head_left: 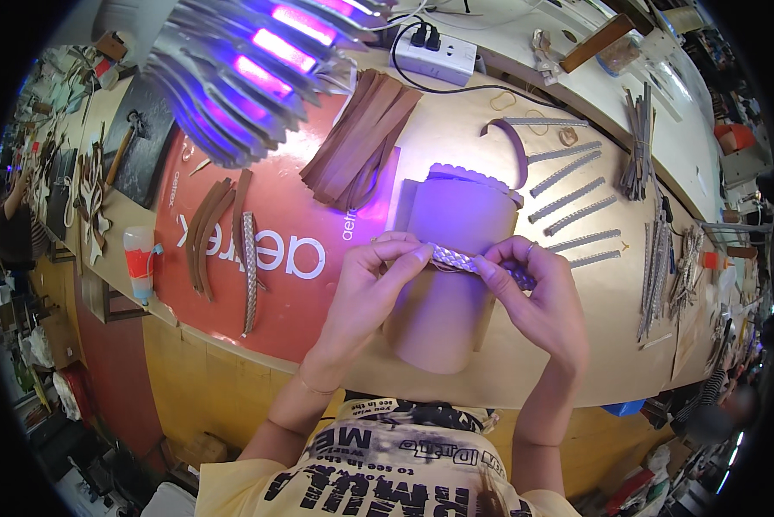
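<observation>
A silvery braided strap (453, 258) is stretched crosswise between my hands. My left hand (380, 277) pinches its left end between thumb and fingers. Toward the other end, my right hand (537, 293) grips it the same way, and the part past my right thumb is partly hidden by the fingers. Beneath the strap is a brown rounded form (438, 332), like a half cylinder, lit violet on top. A stack of brown pieces with a scalloped edge (469, 175) rests at its far end. Whether the strap touches the form I cannot tell.
A finned lamp (240, 95) with violet light hangs over the upper left. Brown strips (361, 142) lie on a red sheet (292, 323), near a glue-like bottle (139, 263). Several braided strips (568, 205) lie at right. A power strip (436, 56) sits behind.
</observation>
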Action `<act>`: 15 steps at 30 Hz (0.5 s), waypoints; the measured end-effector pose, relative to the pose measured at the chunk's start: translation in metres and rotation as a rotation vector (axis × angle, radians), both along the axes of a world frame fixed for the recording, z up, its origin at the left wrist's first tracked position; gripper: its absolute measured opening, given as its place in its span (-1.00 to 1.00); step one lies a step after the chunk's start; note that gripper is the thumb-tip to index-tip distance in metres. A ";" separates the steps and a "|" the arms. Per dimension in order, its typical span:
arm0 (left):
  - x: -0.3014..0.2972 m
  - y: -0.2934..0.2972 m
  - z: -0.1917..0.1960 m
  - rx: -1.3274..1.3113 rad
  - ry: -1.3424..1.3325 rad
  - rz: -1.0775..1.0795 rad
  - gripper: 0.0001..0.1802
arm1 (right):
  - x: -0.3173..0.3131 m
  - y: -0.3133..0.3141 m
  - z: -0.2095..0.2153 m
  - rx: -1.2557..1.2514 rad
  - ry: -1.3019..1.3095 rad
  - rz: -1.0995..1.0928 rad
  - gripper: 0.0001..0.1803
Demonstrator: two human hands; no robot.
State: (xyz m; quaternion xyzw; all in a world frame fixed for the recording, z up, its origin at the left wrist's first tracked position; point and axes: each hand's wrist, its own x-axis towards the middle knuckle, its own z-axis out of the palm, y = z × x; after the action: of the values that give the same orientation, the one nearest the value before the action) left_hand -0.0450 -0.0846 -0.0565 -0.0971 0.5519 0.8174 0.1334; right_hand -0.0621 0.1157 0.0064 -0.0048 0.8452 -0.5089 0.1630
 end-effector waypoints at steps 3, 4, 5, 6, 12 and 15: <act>-0.001 -0.001 -0.006 -0.017 -0.034 0.024 -0.85 | -0.002 -0.002 -0.004 -0.016 -0.003 -0.009 -0.78; -0.001 -0.001 -0.008 0.006 -0.039 0.022 -0.84 | -0.003 -0.003 -0.004 -0.019 -0.004 -0.006 -0.78; 0.000 -0.001 -0.009 0.026 -0.051 0.023 -0.84 | -0.003 -0.004 -0.004 -0.022 -0.006 -0.003 -0.79; 0.000 -0.002 -0.010 0.048 -0.056 0.029 -0.84 | -0.003 -0.005 -0.003 -0.004 -0.019 -0.006 -0.79; 0.001 -0.001 -0.015 0.105 -0.107 0.033 -0.85 | -0.003 -0.010 0.001 0.045 -0.010 -0.019 -0.82; 0.002 -0.001 -0.017 0.107 -0.112 0.034 -0.85 | -0.003 -0.012 0.001 0.055 -0.004 -0.031 -0.83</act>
State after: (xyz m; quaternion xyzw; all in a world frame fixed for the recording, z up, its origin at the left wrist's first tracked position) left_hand -0.0432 -0.0851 -0.0737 -0.1446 0.4973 0.8413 0.1552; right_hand -0.0655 0.1038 0.0071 0.0136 0.8586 -0.4878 0.1569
